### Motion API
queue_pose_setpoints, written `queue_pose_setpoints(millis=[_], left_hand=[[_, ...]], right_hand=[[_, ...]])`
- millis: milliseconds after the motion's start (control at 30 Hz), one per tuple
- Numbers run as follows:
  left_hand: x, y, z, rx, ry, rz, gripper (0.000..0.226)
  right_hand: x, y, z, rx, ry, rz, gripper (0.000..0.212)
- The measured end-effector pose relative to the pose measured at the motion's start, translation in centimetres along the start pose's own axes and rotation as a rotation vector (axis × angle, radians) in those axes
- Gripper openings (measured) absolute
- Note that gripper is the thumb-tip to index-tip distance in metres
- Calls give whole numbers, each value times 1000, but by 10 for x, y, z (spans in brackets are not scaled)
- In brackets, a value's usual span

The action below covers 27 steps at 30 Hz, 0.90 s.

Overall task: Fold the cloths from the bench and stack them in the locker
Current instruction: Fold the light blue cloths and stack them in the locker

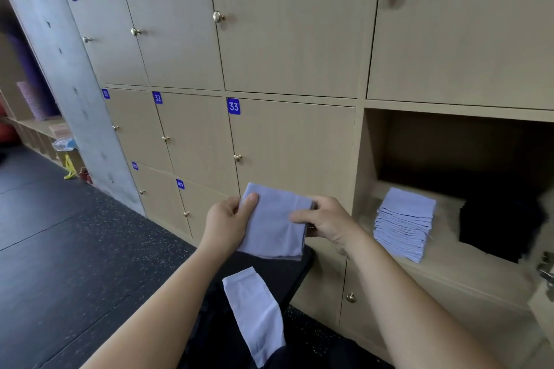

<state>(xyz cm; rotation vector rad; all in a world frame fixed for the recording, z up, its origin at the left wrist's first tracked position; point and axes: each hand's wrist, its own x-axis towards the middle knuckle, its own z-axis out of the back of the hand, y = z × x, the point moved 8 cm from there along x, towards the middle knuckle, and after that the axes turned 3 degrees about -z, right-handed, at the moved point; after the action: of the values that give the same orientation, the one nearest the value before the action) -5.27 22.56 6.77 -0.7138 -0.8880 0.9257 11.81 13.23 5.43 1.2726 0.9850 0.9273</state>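
Locker room, dark floor [75, 249]. On the black bench [295, 271] lies one loose cloth [254, 308]. Above it, the left hand [227, 222] and right hand [326, 222] each pinch a side of the folded cloth [275, 225], thumbs on top. The stack [404, 222] lies rightward in the open locker [449, 266], and the right hand is nearer to it. Door plates [233, 106] read 49, 32, 33.
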Motion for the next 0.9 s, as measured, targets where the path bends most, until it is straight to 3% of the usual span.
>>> queue_pose_setpoints(millis=[167,367,467,633,733,900], left_hand=[[-8,1,-24,-94,-98,4,57],[-12,-16,-52,-31,-138,9,50],[-14,-17,-81,-18,-24,65,52],[-28,-7,-149,-328,314,226,38],[-37,-12,-173,-254,371,200,35],[-42,-27,-211,-201,406,161,35]], right_hand=[[-10,-20,15,281,-97,-40,2],[-18,-32,46,-116,-266,-4,19],[-24,-36,73,-156,-402,29,17],[-44,-63,128,-121,-592,7,28],[-56,-78,153,-121,-636,-21,23],[-69,-95,194,-187,-744,-36,37]])
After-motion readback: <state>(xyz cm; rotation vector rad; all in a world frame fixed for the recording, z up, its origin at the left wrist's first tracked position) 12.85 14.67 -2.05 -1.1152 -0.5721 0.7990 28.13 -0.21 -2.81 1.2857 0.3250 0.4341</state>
